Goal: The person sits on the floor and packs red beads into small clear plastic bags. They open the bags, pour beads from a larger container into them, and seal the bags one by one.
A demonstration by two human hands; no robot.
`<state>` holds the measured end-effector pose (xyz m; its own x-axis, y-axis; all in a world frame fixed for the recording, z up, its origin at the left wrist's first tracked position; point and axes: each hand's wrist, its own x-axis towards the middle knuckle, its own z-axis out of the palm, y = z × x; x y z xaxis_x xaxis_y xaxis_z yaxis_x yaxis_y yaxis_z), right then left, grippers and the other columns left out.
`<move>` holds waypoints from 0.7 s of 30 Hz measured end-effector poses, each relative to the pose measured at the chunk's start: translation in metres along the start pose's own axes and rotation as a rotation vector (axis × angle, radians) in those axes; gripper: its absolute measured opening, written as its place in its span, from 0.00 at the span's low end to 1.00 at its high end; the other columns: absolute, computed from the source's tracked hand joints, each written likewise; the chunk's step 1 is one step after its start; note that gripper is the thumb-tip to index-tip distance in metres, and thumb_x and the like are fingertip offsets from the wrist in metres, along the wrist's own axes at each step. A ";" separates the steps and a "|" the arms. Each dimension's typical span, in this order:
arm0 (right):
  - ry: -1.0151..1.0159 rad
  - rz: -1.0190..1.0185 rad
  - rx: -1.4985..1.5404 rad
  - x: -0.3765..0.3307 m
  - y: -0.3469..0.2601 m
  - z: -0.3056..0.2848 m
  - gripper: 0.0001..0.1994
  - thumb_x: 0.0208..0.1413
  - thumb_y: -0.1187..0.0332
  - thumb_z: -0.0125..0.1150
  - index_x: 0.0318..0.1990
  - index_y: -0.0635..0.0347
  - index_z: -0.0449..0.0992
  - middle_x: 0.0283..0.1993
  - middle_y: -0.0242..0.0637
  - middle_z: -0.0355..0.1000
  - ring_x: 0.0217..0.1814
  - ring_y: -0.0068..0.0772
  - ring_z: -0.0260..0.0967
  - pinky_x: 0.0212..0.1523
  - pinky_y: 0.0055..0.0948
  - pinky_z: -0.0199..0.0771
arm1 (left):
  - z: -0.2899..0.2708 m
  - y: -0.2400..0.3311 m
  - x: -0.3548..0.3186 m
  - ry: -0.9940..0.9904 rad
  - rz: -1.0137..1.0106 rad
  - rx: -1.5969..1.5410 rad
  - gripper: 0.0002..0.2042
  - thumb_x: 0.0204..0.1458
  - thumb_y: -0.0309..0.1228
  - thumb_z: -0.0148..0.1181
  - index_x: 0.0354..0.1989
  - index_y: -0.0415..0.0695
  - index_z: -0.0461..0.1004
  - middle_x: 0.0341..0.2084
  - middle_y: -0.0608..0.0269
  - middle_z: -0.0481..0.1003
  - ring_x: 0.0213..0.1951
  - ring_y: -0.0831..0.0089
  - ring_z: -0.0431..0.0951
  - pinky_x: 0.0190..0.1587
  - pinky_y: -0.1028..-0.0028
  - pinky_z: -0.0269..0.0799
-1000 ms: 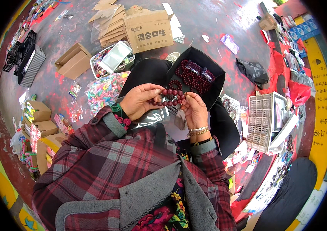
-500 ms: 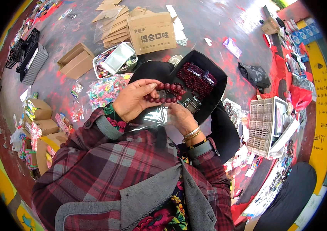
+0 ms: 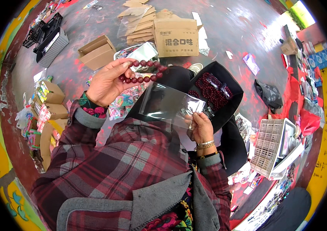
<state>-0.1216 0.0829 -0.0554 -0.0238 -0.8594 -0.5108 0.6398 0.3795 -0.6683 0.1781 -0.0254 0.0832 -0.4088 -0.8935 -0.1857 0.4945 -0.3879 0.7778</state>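
Note:
My left hand pinches a dark red bead bracelet, holding it up in a loop to the left of my lap. In my right hand is the edge of a clear plastic bag, gripped between thumb and fingers. The bag stretches leftward over my lap, below the bracelet and apart from it. A black open box rests on my right leg, just beyond the right hand. Inside it lie several more dark red bead bracelets.
An empty brown carton and a larger closed carton stand ahead, beside flattened cardboard. A white basket is at my right. A black bag lies on the floor. Opened boxes of packets sit at left.
My left hand has moved left and up with the bracelet, away from the right hand. My right hand has shifted right and slightly down, and the clear bag is now spread out in view.

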 end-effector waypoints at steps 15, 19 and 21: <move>0.016 -0.015 -0.036 -0.006 -0.002 0.007 0.07 0.57 0.72 0.50 0.42 0.63 0.70 0.34 0.43 0.75 0.31 0.32 0.74 0.30 0.24 0.74 | -0.031 -0.022 -0.023 0.181 -0.219 0.375 0.10 0.57 0.30 0.49 0.45 0.41 0.70 0.25 0.71 0.69 0.29 0.83 0.70 0.38 0.77 0.72; 0.129 -0.081 -0.154 -0.002 -0.004 0.003 0.13 0.56 0.73 0.51 0.49 0.61 0.67 0.40 0.40 0.72 0.37 0.27 0.71 0.32 0.21 0.70 | -0.028 -0.028 -0.019 0.227 -0.237 0.435 0.10 0.56 0.29 0.48 0.45 0.42 0.70 0.24 0.72 0.68 0.28 0.84 0.70 0.36 0.78 0.73; 0.370 -0.578 -0.739 -0.007 -0.009 0.020 0.17 0.51 0.74 0.56 0.50 0.62 0.66 0.42 0.38 0.70 0.41 0.29 0.67 0.41 0.26 0.67 | -0.029 -0.029 -0.019 0.245 -0.225 0.443 0.10 0.56 0.29 0.48 0.44 0.42 0.71 0.24 0.72 0.68 0.28 0.83 0.70 0.35 0.78 0.74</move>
<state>-0.1118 0.0785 -0.0355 -0.4972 -0.8659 -0.0541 -0.1791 0.1634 -0.9702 0.1937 -0.0040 0.0469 -0.2507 -0.8466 -0.4695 0.0242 -0.4903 0.8712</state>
